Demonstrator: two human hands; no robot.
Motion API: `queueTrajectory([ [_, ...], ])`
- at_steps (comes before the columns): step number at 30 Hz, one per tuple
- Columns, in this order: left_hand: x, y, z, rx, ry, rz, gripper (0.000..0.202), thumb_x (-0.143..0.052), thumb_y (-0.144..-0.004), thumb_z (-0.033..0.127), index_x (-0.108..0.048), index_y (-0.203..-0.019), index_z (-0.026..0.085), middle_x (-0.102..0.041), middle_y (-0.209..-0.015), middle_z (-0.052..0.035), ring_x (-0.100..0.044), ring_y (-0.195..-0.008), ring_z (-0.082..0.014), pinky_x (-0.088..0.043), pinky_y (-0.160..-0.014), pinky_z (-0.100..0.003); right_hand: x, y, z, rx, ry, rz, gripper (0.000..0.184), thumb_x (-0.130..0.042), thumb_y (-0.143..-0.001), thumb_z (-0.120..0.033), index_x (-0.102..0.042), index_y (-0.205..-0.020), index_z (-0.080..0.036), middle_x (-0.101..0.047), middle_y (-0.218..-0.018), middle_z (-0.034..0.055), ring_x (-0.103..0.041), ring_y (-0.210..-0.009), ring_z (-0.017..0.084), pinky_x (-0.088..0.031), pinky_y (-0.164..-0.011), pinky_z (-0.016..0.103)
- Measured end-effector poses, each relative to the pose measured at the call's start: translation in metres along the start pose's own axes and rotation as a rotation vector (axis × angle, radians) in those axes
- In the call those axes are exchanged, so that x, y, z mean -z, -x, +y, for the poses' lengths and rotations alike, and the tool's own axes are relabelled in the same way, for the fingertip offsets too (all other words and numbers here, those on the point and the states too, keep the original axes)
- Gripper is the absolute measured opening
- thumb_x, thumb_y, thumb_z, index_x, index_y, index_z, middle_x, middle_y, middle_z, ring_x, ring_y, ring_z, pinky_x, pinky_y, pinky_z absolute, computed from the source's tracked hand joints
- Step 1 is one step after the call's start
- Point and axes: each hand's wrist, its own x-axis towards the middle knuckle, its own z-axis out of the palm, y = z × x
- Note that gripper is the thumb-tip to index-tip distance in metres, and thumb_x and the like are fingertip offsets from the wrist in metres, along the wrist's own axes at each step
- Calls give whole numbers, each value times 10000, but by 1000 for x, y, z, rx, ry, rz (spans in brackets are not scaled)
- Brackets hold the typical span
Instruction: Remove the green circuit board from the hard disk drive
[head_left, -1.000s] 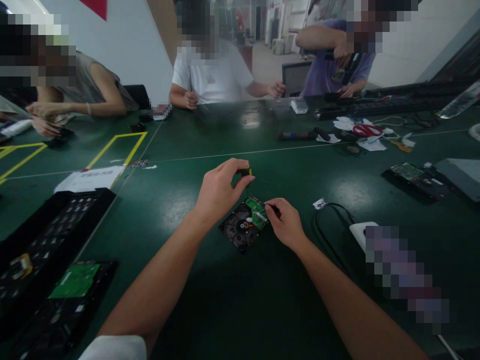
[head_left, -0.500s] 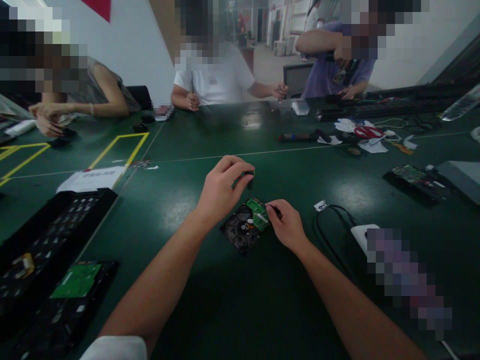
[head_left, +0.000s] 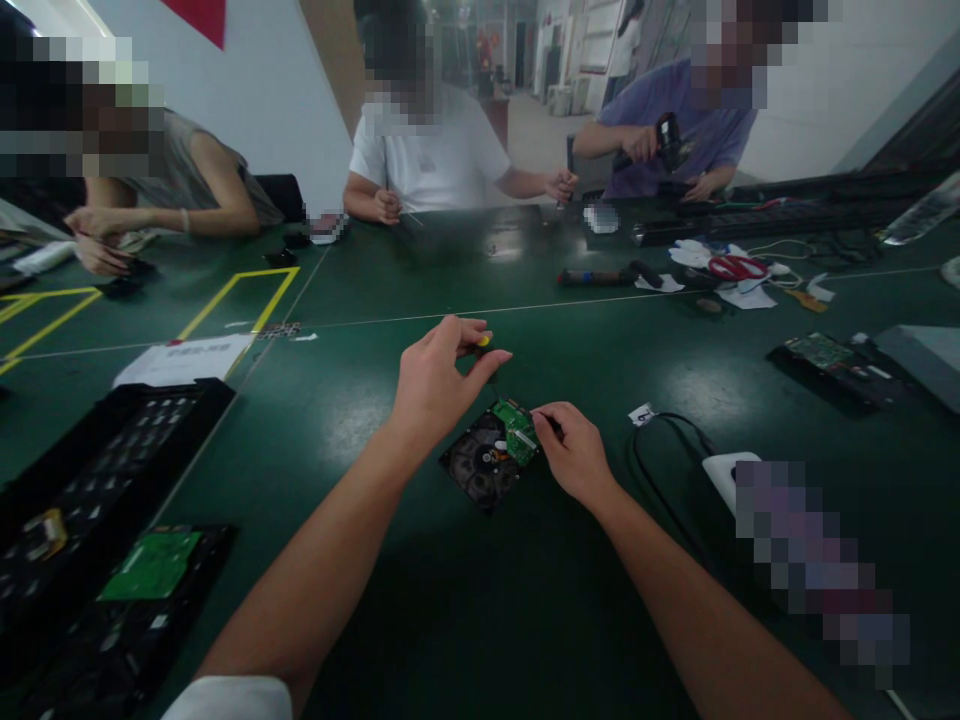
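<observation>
A black hard drive [head_left: 482, 463] lies on the green table [head_left: 420, 560] with its small green circuit board [head_left: 516, 432] facing up. My left hand [head_left: 435, 380] pinches the yellow-capped handle of a small screwdriver [head_left: 486, 346], held upright over the board's far edge. My right hand [head_left: 574, 452] rests at the drive's right side, fingers curled against its edge and the board.
Black trays [head_left: 97, 500] sit at the left, one holding a green board [head_left: 150, 563]. A black cable [head_left: 660, 440] and a white device lie to the right. Another drive [head_left: 832, 358], red scissors [head_left: 735, 266] and tools lie farther off. Three people work across the table.
My left fingers have turned on the screwdriver handle, so its yellow cap shows again. The person at the far right has lowered an arm and now holds a dark tool.
</observation>
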Motion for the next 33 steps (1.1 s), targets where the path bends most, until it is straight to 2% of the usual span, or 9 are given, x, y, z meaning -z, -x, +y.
queueTrajectory([
  [5, 0, 0, 1, -4, 48, -27, 210, -790, -918, 249, -611, -1019, 205, -757, -1154, -65, -768, -1022, -197, -661, -889, -343, 0, 0, 1, 14, 7, 1, 220, -548, -1042, -353, -728, -1009, -230, -739, -1060, 78, -694, -957, 236, -522, -785, 362],
  [12, 6, -4, 5, -108, -100, -61, 106, -731, -953, 221, -666, -1036, 212, -737, -1071, -32, -722, -885, -157, -622, -837, -316, 0, 1, 1, 12, 11, -1, 222, -543, -1046, -352, -727, -1024, -230, -730, -1047, 76, -691, -949, 237, -521, -766, 362],
  [22, 6, -3, 7, -132, -86, -64, 114, -733, -954, 197, -664, -1043, 213, -712, -1020, -20, -702, -873, -153, -599, -829, -306, -1, 1, 2, 17, -2, 0, 221, -537, -1048, -354, -718, -1011, -233, -721, -1039, 77, -690, -938, 233, -525, -748, 353],
  [33, 7, -4, 7, -133, -99, -71, 110, -698, -971, 180, -680, -1073, 217, -698, -1070, -31, -696, -880, -147, -604, -818, -291, 2, 0, -1, 10, 13, -8, 229, -532, -1046, -358, -724, -1014, -237, -728, -1042, 80, -691, -947, 235, -534, -748, 350],
])
